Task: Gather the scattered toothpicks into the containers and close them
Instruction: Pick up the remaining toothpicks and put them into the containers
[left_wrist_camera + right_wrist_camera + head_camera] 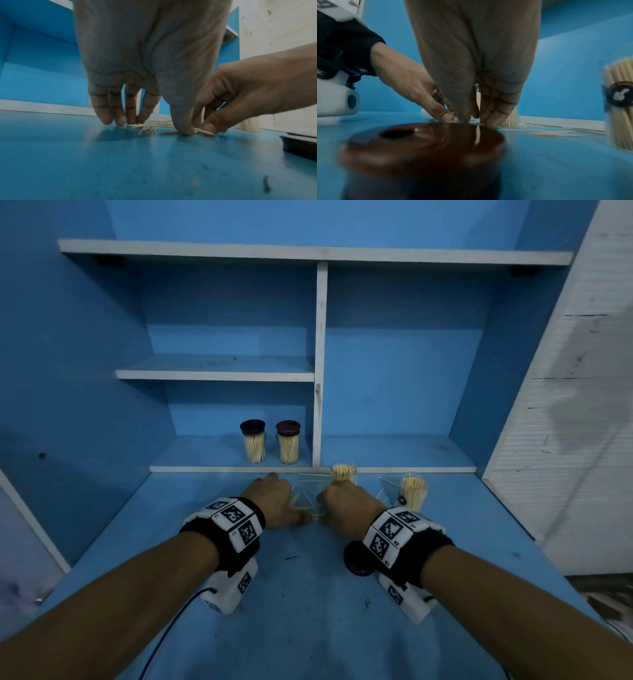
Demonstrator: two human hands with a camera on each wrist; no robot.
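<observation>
From the head view, my left hand (274,501) and right hand (346,503) meet over scattered toothpicks (303,501) lying flat on the tabletop (308,611), pointing every way; two open containers (413,491) stand upright nearby. Left wrist view: my fingers (104,115) press down straight; right hand pinches toothpicks. Right wrist view: a brown lid (423,146), its label unreadable

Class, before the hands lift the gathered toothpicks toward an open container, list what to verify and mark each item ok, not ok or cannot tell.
1. Left hand touching toothpicks: ok.
2. Right hand pinching toothpicks: ok.
3. All loose toothpicks gathered: not ok; some lie beyond the right hand.
4. Open container behind the right hand upright, uncapped: ok.
5. Brown lid within reach: ok.
6. Room left in the container: cannot tell.
</observation>
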